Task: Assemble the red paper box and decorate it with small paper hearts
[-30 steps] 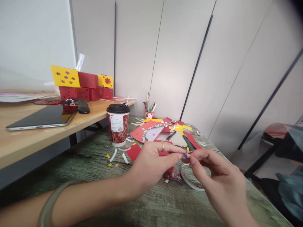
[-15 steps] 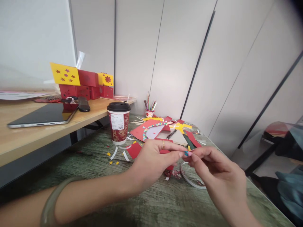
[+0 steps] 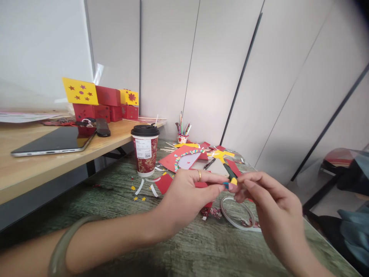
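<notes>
My left hand (image 3: 187,192) is closed in a pinch, with thumb and forefinger on a small strip of blue, pink and yellow paper (image 3: 234,181). The yellow end stands up beyond the fingertips. Close against that end, my right hand (image 3: 273,209) has its fingers curled together. Whatever is between them is hidden. Below the hands, a roll of white tape (image 3: 225,211) lies on the dark wood-grain table (image 3: 127,238). Behind them rests a red paper sheet (image 3: 170,157) bearing a curved row of coloured pieces.
A lidded paper cup (image 3: 145,157) stands left of the hands. Small yellow stars (image 3: 140,199) and paper scraps (image 3: 140,187) lie near it. Farther back is a pen pot (image 3: 182,138). On the wooden shelf at left are a tablet (image 3: 54,140) and red and yellow boxes (image 3: 108,96).
My right hand has shifted a little to the right, its fingertips drawing back from the strip. More of the strip's yellow end and of the tape roll now shows. My left hand has barely moved.
</notes>
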The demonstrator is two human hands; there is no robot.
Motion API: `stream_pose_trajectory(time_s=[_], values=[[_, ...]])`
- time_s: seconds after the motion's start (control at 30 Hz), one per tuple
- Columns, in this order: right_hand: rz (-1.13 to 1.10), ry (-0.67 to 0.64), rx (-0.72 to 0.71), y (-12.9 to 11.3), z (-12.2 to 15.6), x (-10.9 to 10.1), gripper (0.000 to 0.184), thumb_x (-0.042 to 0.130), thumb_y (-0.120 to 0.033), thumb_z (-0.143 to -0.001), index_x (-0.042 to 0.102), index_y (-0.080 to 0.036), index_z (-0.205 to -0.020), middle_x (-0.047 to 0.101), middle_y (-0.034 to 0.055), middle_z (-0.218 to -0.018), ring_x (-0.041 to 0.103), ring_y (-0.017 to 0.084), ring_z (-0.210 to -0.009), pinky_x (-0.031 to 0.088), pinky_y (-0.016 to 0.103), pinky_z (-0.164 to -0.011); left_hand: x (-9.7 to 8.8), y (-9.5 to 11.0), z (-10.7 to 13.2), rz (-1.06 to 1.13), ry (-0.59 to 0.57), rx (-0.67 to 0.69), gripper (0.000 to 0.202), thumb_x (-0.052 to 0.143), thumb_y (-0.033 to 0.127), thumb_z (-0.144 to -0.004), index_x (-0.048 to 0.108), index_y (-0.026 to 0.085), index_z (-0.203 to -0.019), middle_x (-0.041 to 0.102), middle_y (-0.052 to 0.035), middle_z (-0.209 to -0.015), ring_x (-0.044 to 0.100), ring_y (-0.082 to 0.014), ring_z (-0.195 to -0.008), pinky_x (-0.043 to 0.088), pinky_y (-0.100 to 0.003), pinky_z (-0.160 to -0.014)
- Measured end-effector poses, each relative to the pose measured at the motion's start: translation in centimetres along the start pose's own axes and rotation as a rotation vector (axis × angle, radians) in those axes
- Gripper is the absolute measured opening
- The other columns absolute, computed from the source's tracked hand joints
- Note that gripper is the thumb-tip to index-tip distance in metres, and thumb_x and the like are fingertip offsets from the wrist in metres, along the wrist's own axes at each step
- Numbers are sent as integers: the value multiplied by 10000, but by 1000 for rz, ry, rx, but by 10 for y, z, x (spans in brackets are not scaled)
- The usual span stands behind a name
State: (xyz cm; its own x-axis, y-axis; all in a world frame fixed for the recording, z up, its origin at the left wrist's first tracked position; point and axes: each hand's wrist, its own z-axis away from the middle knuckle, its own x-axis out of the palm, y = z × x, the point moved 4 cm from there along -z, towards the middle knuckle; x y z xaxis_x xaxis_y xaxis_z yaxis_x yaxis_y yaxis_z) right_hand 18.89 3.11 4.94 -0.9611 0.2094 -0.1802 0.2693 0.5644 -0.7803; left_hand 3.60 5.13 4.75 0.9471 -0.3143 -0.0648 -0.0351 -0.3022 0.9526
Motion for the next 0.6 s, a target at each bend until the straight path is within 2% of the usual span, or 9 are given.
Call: stream_pose_trajectory(time_s=[0.1, 0.23, 0.47, 0.5, 0.53, 0.6], values=[[-6, -77, 75, 4, -3, 3, 106, 553, -264, -779, 639, -205, -799, 621, -10, -645, 556, 99, -562, 472, 204, -524, 2, 4, 2, -3, -35, 107, 178, 591, 202, -723, 699, 214, -864, 697, -10, -890, 615, -126, -793, 488, -224, -714], [-53, -138, 84, 5, -1, 7, 125, 549, -277, -782, 647, -199, -780, 645, 9, -710, 564, 100, -591, 477, 205, -544, 2, 5, 4, -55, -24, 209, 179, 570, 183, -744, 696, 216, -867, 684, -4, -918, 606, -119, -855, 465, -224, -809], [69, -126, 129, 5, -7, 6, 153, 558, -318, -769, 637, -191, -739, 636, -10, -654, 548, 84, -574, 452, 181, -534, -5, 4, -6, -122, 7, 181, 212, 560, 194, -746, 661, 155, -928, 683, -22, -931, 608, -131, -866, 474, -239, -794], [96, -161, 140, 5, -8, 6, 150, 562, -321, -762, 631, -191, -735, 629, -16, -638, 544, 84, -561, 446, 185, -523, -7, 5, -8, -141, 12, 186, 207, 562, 193, -744, 663, 151, -919, 682, -23, -938, 606, -133, -881, 470, -241, -803], [143, -253, 170, 7, -8, 7, 138, 560, -312, -761, 628, -193, -739, 617, -23, -621, 539, 84, -550, 438, 188, -513, -9, 6, -9, -150, 25, 198, 201, 563, 190, -743, 662, 144, -911, 683, -25, -940, 605, -132, -889, 468, -239, -803], [259, -530, 212, 12, -4, 13, 98, 558, -271, -755, 625, -202, -738, 613, -31, -618, 535, 85, -544, 416, 186, -485, -12, 7, -12, -153, 50, 213, 188, 562, 176, -742, 662, 136, -896, 688, -24, -924, 610, -126, -878, 473, -228, -782]])
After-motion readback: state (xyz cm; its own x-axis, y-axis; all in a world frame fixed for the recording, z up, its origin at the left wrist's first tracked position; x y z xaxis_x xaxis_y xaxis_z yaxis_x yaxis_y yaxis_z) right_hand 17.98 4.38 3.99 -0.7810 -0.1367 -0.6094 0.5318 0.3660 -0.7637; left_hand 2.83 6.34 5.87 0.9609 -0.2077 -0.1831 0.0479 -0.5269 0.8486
